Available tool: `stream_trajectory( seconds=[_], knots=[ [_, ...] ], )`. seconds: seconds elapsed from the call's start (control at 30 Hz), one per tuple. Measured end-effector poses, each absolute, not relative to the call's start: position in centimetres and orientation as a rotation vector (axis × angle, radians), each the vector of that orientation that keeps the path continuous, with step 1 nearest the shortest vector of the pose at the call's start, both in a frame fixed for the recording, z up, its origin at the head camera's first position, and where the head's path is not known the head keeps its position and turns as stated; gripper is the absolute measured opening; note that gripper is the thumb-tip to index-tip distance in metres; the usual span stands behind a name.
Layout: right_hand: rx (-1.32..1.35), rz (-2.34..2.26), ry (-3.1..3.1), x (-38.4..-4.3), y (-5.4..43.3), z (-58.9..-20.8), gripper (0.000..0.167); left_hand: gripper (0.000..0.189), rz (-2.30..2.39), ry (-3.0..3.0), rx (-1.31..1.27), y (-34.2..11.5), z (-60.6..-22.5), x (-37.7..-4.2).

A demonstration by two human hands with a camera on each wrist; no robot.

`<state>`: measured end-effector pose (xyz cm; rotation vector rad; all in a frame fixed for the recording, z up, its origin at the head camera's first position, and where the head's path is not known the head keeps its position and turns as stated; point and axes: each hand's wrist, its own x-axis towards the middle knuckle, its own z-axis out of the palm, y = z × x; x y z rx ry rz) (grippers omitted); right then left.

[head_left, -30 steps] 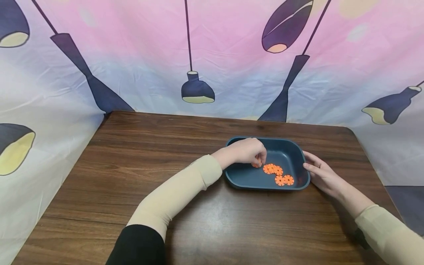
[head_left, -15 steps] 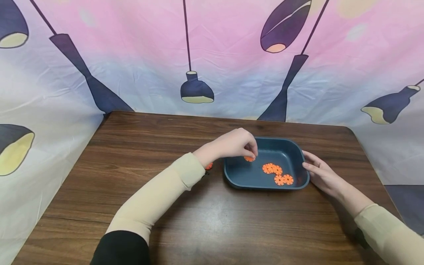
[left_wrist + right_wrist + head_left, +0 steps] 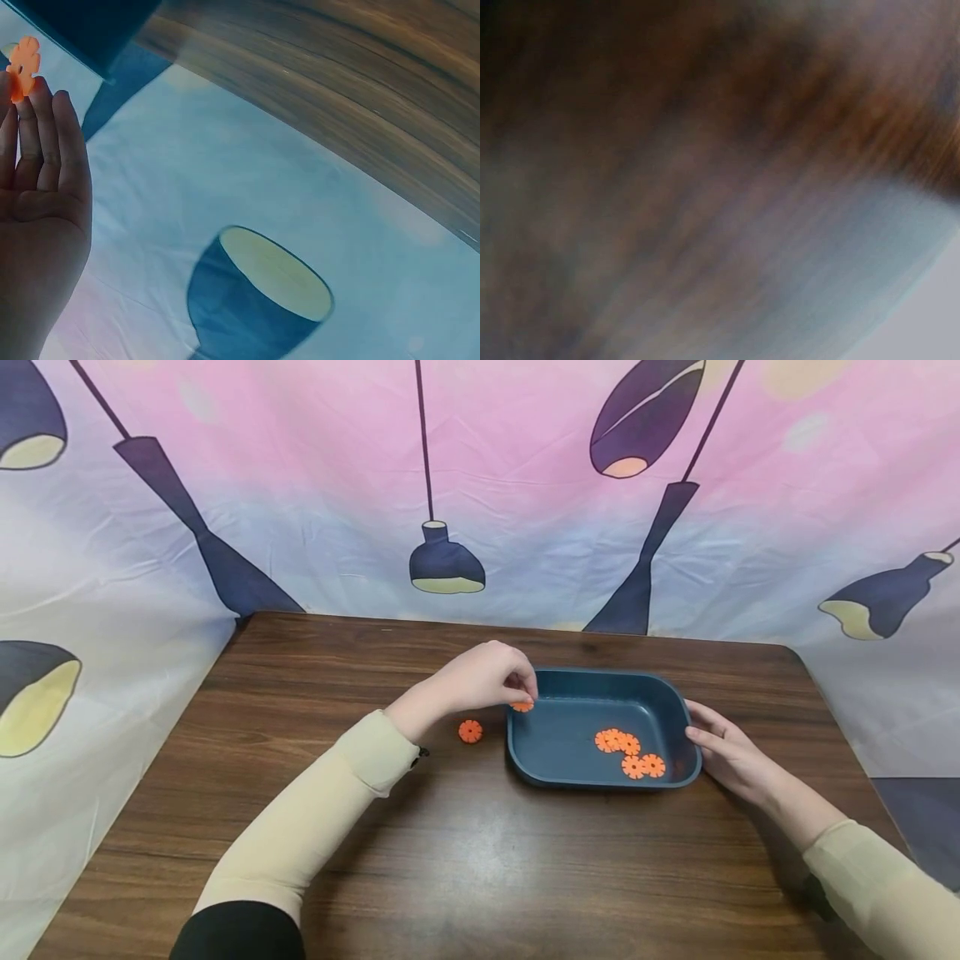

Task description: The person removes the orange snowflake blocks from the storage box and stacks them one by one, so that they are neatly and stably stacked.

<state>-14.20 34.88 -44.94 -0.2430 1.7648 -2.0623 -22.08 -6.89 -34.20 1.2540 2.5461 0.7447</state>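
My left hand (image 3: pixel 487 677) pinches an orange notched disc (image 3: pixel 522 704) between thumb and fingertips, over the left rim of a dark blue tray (image 3: pixel 555 760). In the left wrist view that same flower-shaped disc (image 3: pixel 25 67) sits at the tips of the left fingers (image 3: pixel 46 142). My right hand (image 3: pixel 731 752) holds the tray's right end, thumb at the rim and fingers behind the wall. Inside the tray lie several orange discs (image 3: pixel 617 742), with two overlapping discs (image 3: pixel 643 767) nearer the front right. Another orange disc (image 3: pixel 470 732) rests on the table left of the tray.
The brown wood-grain table (image 3: pixel 465 860) reaches back to a patterned cloth backdrop (image 3: pixel 337 527) printed with hanging lamps. A dark small item hangs at the left sleeve cuff (image 3: pixel 422 757). The right wrist view is blurred.
My left hand has lifted a disc from inside the tray and moved left to the rim with it. The disc on the table has come into sight. My right hand stays put.
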Motion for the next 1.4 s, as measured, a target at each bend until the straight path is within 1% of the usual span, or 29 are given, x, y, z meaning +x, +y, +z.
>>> stream_trajectory(
  seconds=[0.3, 0.6, 1.03, 1.4],
  knots=[
    [-0.242, -2.064, 1.753, -14.2, 34.9, -44.8, 0.041, 0.008, 0.759, 2.577, 1.176, -9.8, -35.0, -22.0],
    [-0.244, -2.069, 1.744, -14.3, 34.9, -44.8, 0.042, 0.004, 0.739, 2.691, 0.995, -11.7, -35.9, -22.0],
    [-0.251, -2.065, 1.755, -14.2, 35.0, -44.8, 0.042, 0.006, 0.941, 2.574, 0.848, -13.7, -37.9, -22.5],
    [-0.231, -2.057, 1.769, -14.2, 34.9, -44.8, 0.041, 0.005, 0.898, 2.523, 0.852, -14.1, -39.3, -22.6]
  ],
)
